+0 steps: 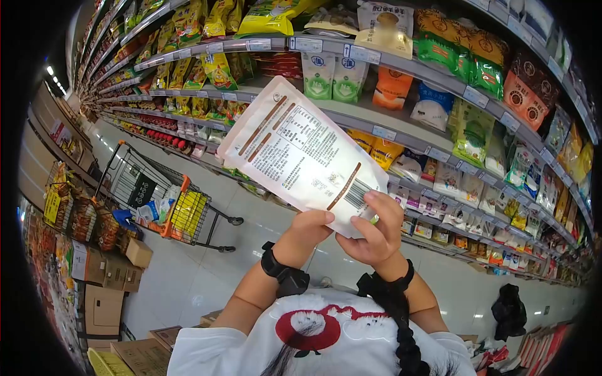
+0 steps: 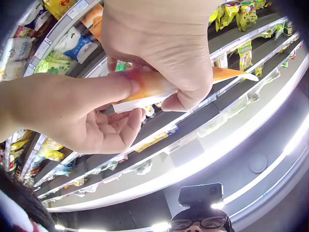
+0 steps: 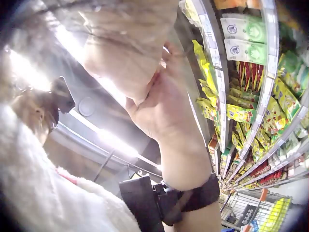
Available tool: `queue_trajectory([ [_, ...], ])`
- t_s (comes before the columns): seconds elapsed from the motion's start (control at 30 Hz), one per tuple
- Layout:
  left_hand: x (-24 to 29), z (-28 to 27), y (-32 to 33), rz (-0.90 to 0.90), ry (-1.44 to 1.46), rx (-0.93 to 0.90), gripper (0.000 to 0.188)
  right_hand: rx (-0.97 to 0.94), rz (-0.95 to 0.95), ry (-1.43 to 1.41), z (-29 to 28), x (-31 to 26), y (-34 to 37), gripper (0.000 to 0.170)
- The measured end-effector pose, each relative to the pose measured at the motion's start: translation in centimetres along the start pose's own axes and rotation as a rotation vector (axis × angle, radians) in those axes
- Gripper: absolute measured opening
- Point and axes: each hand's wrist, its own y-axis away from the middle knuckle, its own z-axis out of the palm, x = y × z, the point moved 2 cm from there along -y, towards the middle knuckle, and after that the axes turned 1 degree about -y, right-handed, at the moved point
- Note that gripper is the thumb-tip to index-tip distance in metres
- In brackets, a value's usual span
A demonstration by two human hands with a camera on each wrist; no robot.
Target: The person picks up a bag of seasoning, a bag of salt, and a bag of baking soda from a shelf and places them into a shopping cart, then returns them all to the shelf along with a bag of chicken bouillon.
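A pouch (image 1: pixel 301 150) is held up above the white shirt, its pale printed back with small text and a barcode turned toward the head camera. My left hand (image 1: pixel 307 233) grips the pouch's near left corner, thumb on the printed side. At the near right end my right hand (image 1: pixel 379 229) pinches the pouch, with fingers beside the barcode. In the left wrist view the pouch (image 2: pixel 157 87) appears edge-on with orange colouring, between left hand (image 2: pixel 159 43) and right hand (image 2: pixel 87 108). The right wrist view shows both hands close together, the pouch mostly hidden behind them.
Shelves (image 1: pixel 389 122) of bagged goods curve across the front and right. A shopping cart (image 1: pixel 169 200) with several packages stands at the left on the tiled floor (image 1: pixel 207 269). Cardboard boxes (image 1: pixel 103 301) are stacked at the lower left. A dark bag (image 1: pixel 509 311) lies at the right.
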Motion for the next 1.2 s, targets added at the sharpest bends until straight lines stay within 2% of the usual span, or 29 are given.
queue_trajectory([
  [0.87,-1.4,0.6,-0.8,-0.024,0.009,0.009,0.074,0.024,0.027,-0.006,-1.2,0.6,0.3,0.045],
  [0.93,-1.7,0.4,-1.0,0.022,0.184,-0.139,0.059,0.061,0.06,-0.012,-1.2,0.7,0.1,0.049],
  [0.97,-1.8,0.5,-1.1,0.022,0.182,-0.14,0.059,0.063,0.06,-0.011,-1.1,0.9,0.1,0.049],
  [1.03,-2.2,0.6,-1.3,0.047,-0.124,0.001,0.066,0.054,0.256,-0.046,-0.7,1.8,0.4,0.051],
  [1.07,-2.3,0.7,-1.5,0.047,-0.125,0.001,0.066,0.056,0.256,-0.046,-0.3,2.2,0.9,0.051],
  [1.13,-2.2,0.6,-2.4,0.124,-0.418,-0.034,0.079,0.082,0.603,-0.369,1.0,3.8,2.5,0.048],
  [1.17,-1.3,0.7,-3.4,0.39,-0.677,-0.005,0.086,0.107,0.753,-0.573,1.2,3.7,2.4,0.042],
  [1.2,-0.1,1.5,-3.6,0.464,-0.9,0.038,0.084,0.112,0.754,-0.574,1.3,4.1,2.6,0.042],
])
